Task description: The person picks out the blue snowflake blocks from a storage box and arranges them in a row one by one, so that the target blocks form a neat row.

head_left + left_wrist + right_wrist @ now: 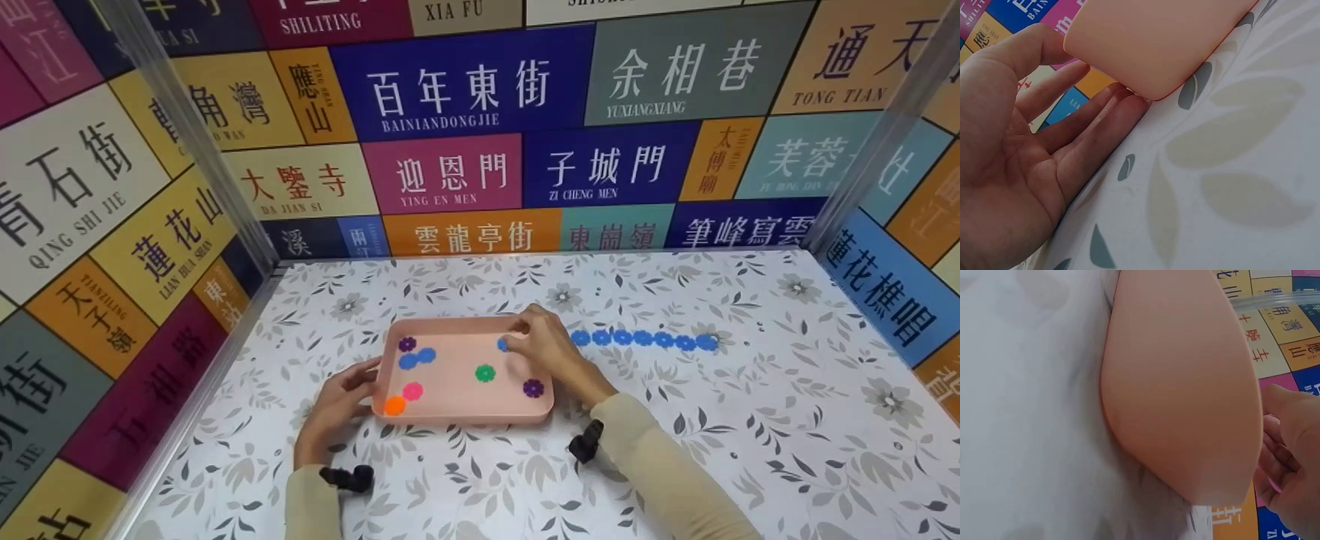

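Note:
A pink tray [450,409] lies on the table with small flower-shaped plastic pieces in it. Above the tray's right part, my right hand [544,345] pinches a blue flower piece [504,343] between thumb and fingertips. The tray's wall hides that piece in the right wrist view, where part of the right hand [1292,450] shows beyond the rim. My left hand [337,405] is at the tray's left side, its loosely extended fingers touching the outer wall; the left wrist view shows these fingertips at the tray's corner [1145,67].
Inside the tray are purple pieces [533,388], a green piece [485,373], a pink piece [412,391], an orange piece [394,406] and blue pieces [426,355]. Right of the tray runs a row of blue flower pieces [643,338]. Sign-patterned walls [465,97] enclose the floral-covered table [480,480].

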{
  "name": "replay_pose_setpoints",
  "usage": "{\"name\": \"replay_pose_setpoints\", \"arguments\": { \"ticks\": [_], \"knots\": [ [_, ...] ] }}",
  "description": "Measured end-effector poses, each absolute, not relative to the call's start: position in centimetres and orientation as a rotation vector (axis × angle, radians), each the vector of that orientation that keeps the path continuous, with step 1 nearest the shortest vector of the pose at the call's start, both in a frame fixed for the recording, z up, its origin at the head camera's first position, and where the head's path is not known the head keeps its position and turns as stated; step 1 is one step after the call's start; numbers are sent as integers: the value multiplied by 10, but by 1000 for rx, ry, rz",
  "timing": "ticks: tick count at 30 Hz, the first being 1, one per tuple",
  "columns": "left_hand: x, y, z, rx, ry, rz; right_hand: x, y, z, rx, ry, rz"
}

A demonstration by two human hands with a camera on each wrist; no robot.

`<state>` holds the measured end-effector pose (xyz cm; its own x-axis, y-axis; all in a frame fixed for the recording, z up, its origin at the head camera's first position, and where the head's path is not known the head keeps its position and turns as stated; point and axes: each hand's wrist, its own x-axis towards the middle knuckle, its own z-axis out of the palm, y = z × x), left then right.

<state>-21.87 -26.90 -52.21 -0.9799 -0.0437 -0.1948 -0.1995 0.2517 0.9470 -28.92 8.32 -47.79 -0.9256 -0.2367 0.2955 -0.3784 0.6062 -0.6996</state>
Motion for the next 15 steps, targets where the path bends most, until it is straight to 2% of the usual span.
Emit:
{"name": "replay_pose_setpoints", "arguments": {
  "ticks": [15],
  "knots": [
    [-217, -268, -521, -250, 2401, 1804, -299, 83, -481, 539, -2859, 1102]
  ]
}}
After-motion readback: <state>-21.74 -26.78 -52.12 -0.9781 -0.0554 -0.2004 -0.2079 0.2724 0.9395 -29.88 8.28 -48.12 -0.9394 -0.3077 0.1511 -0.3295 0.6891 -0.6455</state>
